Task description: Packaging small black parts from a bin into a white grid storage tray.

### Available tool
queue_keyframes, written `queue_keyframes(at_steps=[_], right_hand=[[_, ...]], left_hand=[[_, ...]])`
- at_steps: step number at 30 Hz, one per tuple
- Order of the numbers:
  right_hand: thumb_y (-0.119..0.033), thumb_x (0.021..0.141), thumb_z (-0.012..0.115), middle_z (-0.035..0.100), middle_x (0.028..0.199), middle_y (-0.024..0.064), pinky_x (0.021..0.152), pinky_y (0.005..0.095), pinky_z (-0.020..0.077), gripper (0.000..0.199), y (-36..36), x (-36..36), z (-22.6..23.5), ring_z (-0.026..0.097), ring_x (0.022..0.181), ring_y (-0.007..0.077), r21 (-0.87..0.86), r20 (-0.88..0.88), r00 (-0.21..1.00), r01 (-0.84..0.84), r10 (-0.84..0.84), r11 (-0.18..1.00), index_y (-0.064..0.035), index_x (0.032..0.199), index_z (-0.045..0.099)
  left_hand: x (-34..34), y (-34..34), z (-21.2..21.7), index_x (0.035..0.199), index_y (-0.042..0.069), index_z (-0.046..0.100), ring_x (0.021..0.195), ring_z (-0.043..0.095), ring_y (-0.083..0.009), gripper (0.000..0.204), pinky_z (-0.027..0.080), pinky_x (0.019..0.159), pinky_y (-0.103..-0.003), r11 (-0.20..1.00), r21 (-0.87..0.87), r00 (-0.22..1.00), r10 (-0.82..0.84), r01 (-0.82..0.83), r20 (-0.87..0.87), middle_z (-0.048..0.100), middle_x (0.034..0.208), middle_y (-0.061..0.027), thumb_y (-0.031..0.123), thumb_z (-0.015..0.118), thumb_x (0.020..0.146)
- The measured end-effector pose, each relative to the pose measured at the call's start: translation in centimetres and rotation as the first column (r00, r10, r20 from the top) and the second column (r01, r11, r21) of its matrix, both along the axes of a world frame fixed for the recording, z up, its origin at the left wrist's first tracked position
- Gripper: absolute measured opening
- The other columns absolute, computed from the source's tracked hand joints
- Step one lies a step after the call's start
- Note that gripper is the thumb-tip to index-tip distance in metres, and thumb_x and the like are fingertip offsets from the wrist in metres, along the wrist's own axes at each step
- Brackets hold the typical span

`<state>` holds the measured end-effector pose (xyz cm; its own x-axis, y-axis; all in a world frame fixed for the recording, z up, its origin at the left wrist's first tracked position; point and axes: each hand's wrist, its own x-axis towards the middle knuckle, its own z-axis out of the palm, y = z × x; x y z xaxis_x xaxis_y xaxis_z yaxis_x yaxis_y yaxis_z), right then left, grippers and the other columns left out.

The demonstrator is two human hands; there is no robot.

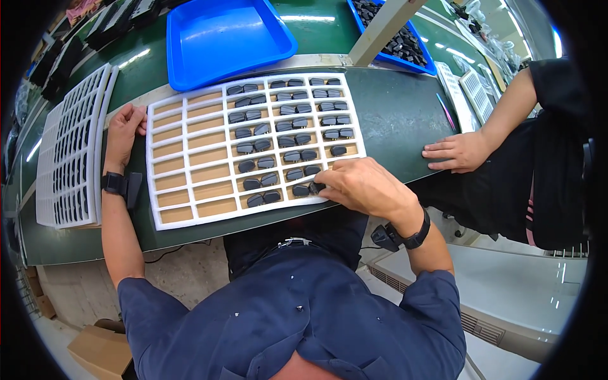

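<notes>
In front of me on the green bench lies a white foam divider tray [188,154] with a brown base. Small black plastic pieces [293,140], some showing metal pins, sit in pairs in its middle and right columns; the two left columns hold none. My right hand [370,188] is closed in a pinch over a black piece [316,188] at the tray's near right corner, partly hidden by the fingers. At the far left corner, my left hand [126,126] has its fingers curled against the tray's edge.
Behind the tray stands a shallow blue bin [231,38]. Another blue bin [396,38] holds many black pieces, beyond a metal post [383,31]. White divider trays [73,149] lean at the left. A co-worker's hand [461,152] rests on the bench at right, near a thin pen-like stick [445,112].
</notes>
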<state>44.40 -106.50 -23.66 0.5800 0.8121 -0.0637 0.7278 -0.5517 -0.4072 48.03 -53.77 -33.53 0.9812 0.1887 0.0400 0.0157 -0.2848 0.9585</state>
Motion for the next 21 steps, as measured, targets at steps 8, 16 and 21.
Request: queue_keyframes(at_steps=[8,16,21], right_hand=[[-0.013,0.087,0.079,0.068,0.081,0.0137,0.069,0.0413,0.0559,0.021,-1.4,1.5,0.0,0.069,0.075,0.0329,0.251,-0.134,0.985,0.136,-0.105,0.958,-0.0013,0.104,0.073],[-0.017,0.090,0.076,0.071,0.087,0.0172,0.075,0.0463,0.0564,0.020,-4.7,4.4,-1.1,0.070,0.083,0.0389,0.058,0.027,0.963,0.265,-0.267,0.962,-0.0026,0.103,0.073],[-0.012,0.088,0.079,0.067,0.082,0.0140,0.068,0.0414,0.0548,0.022,-4.3,4.7,-1.2,0.068,0.074,0.0323,0.076,0.081,0.982,0.162,-0.168,0.984,-0.0023,0.107,0.074]], left_hand=[[-0.2,0.1,-0.1,0.090,0.008,0.065,0.069,0.052,-0.0032,0.024,0.043,0.067,-0.019,1.000,-0.005,1.000,0.010,-0.010,0.003,0.062,0.079,0.0038,0.024,0.065,0.108],[-0.2,0.3,-0.4,0.090,0.009,0.065,0.070,0.051,-0.0026,0.024,0.042,0.066,-0.018,1.000,0.015,1.000,-0.008,0.008,0.005,0.060,0.079,0.0043,0.025,0.064,0.108],[-0.1,0.9,-0.2,0.090,0.009,0.065,0.070,0.051,-0.0027,0.024,0.042,0.066,-0.018,1.000,0.024,1.000,-0.016,0.016,-0.012,0.060,0.079,0.0043,0.025,0.064,0.108]])
